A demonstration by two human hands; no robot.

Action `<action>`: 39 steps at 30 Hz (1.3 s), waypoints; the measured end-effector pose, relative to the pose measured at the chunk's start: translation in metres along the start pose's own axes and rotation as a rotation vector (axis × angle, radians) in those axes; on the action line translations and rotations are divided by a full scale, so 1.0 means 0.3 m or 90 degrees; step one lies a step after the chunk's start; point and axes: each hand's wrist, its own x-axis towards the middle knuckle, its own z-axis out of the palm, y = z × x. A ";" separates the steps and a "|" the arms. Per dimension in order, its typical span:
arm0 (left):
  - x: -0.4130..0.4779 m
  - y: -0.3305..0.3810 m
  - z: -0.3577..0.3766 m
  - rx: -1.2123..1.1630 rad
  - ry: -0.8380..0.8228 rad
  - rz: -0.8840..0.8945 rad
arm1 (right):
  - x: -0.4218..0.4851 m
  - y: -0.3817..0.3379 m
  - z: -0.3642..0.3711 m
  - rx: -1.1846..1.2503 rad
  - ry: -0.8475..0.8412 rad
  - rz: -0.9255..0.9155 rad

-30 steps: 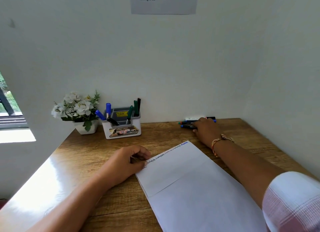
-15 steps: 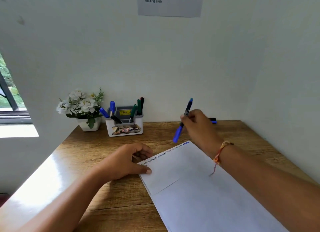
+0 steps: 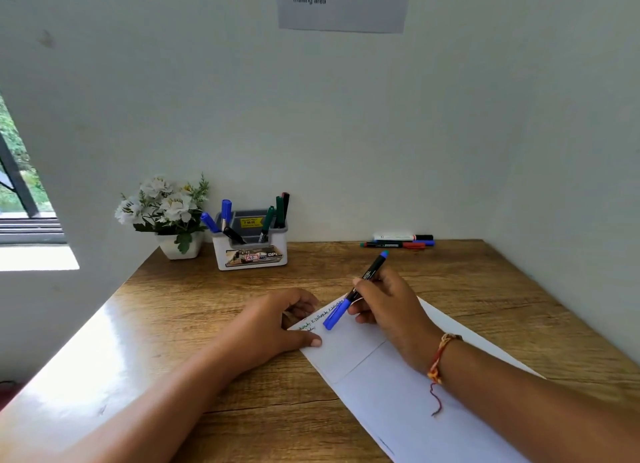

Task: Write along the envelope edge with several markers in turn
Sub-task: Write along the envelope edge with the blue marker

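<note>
A large white envelope [image 3: 398,386] lies slanted on the wooden desk [image 3: 214,317], with small handwriting in several colours along its far edge. My right hand [image 3: 388,307] grips a black marker with a blue cap [image 3: 353,293], cap end pointing down-left over that written edge. My left hand [image 3: 277,320] rests on the envelope's far left corner, thumb pressed flat on the paper, fingers loosely curled. Whether the blue cap touches the paper is unclear.
Several more markers [image 3: 398,241] lie in a row at the back right by the wall. A white pen holder [image 3: 251,246] with blue, green and black markers stands at the back, a small pot of white flowers [image 3: 169,217] to its left. An instruction sheet [image 3: 343,2] hangs on the wall.
My right hand picked a blue-capped marker from the row at the back right and brought it down to the envelope's written edge. My left hand stayed on the corner.
</note>
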 end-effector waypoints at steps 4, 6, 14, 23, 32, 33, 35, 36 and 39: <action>-0.006 0.007 -0.002 0.034 0.032 0.019 | 0.007 -0.008 0.001 0.050 -0.018 0.006; -0.010 0.017 0.000 0.028 0.064 0.052 | 0.003 -0.012 0.006 0.083 -0.047 0.003; -0.022 0.056 0.017 -0.041 0.152 0.152 | -0.025 -0.051 -0.003 0.096 -0.218 -0.039; -0.016 0.054 0.044 -0.239 0.131 0.062 | -0.035 -0.054 0.001 0.064 -0.267 -0.033; -0.004 0.053 0.018 -0.354 0.107 0.066 | -0.037 -0.060 0.004 0.119 -0.281 0.008; -0.004 0.048 0.013 -0.339 0.102 0.068 | -0.038 -0.062 -0.001 0.119 -0.279 0.017; -0.003 0.029 -0.001 -0.320 0.109 0.047 | -0.034 -0.067 -0.016 0.149 -0.259 0.036; -0.001 0.018 -0.008 -0.309 0.120 0.021 | -0.030 -0.067 -0.025 0.168 -0.240 0.040; 0.009 -0.021 -0.015 -0.212 0.137 -0.050 | -0.022 -0.052 -0.032 0.151 -0.191 0.038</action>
